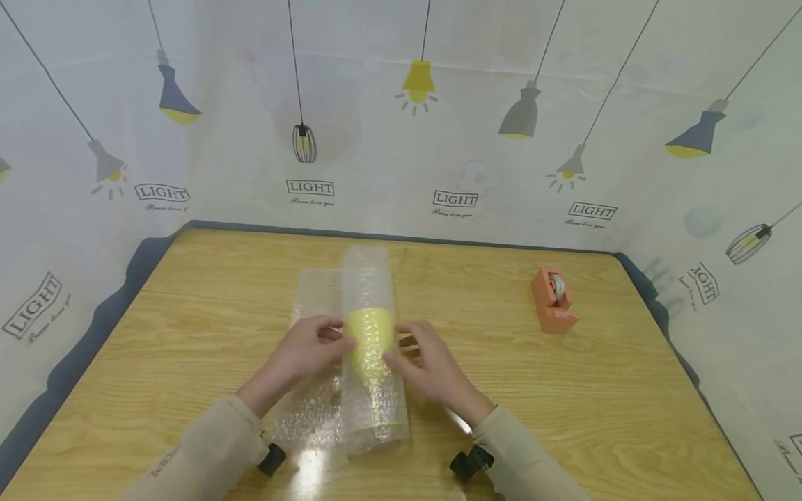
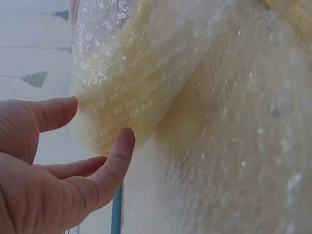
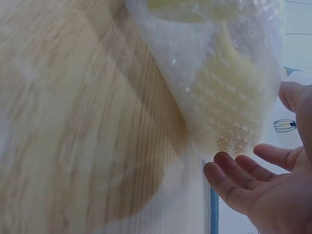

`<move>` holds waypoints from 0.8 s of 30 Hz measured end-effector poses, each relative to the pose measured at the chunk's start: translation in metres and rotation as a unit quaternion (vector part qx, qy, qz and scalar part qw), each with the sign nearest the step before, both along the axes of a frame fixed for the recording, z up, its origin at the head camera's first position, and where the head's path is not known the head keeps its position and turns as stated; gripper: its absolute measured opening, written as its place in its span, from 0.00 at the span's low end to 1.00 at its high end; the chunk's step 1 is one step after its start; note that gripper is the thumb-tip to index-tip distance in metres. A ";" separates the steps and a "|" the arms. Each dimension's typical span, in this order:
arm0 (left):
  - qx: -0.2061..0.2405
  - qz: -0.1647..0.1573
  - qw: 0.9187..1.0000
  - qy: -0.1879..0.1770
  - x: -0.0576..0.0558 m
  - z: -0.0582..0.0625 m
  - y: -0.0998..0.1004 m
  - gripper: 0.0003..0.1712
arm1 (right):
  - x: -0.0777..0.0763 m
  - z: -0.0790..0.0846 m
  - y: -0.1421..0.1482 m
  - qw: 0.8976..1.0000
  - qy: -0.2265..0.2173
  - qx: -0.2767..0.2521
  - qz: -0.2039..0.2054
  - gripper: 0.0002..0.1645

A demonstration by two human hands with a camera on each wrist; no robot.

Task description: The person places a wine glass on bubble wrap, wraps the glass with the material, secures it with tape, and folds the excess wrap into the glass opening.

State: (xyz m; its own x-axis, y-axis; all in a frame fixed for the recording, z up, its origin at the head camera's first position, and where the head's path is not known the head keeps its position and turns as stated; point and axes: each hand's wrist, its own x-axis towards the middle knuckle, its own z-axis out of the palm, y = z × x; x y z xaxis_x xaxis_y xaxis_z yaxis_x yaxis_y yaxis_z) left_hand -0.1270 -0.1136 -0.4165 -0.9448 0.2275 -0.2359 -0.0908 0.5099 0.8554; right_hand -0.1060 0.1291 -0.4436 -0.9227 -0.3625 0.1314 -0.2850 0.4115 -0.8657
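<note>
A long roll of bubble wrap (image 1: pixel 366 278) lies lengthwise on the table, wound around a yellow object (image 1: pixel 371 337) whose kind I cannot make out through the plastic. From the roll's left side a flat sheet of the wrap (image 1: pixel 313 410) spreads over the tabletop. My left hand (image 1: pixel 311 346) touches the roll's left side, thumb near its top and fingers lower down, fairly straight. On the opposite side my right hand (image 1: pixel 432 365) has its thumb against the wrap. In the right wrist view, the right hand's fingers (image 3: pixel 231 175) are spread and lightly bent beside the roll.
An orange tape dispenser (image 1: pixel 554 300) with a tape roll in it stands at the right of the wooden table (image 1: pixel 626 403). A pale backdrop (image 1: pixel 370 139) printed with lamps rises behind the table and along both sides.
</note>
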 end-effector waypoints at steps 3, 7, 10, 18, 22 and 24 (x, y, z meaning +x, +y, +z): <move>0.013 -0.006 1.000 0.002 -0.001 -0.002 0.003 0.35 | -0.001 0.000 0.000 1.000 -0.004 -0.004 -0.013 0.27; 0.029 -0.008 1.000 -0.001 0.000 -0.003 0.006 0.35 | -0.002 0.000 0.001 1.000 -0.005 -0.002 -0.029 0.24; 0.042 -0.007 0.999 -0.005 0.000 -0.003 0.008 0.34 | -0.003 0.000 0.002 0.999 -0.003 -0.001 -0.040 0.23; 0.043 -0.008 0.999 -0.002 -0.002 -0.003 0.014 0.33 | -0.005 -0.001 0.005 0.998 -0.001 0.000 -0.061 0.21; 0.037 -0.004 0.999 -0.013 -0.004 -0.004 0.016 0.32 | -0.005 0.000 0.005 0.998 0.004 0.008 -0.066 0.22; 0.030 -0.003 0.999 -0.020 -0.005 -0.003 0.017 0.33 | -0.005 0.000 0.004 0.998 0.009 0.010 -0.065 0.22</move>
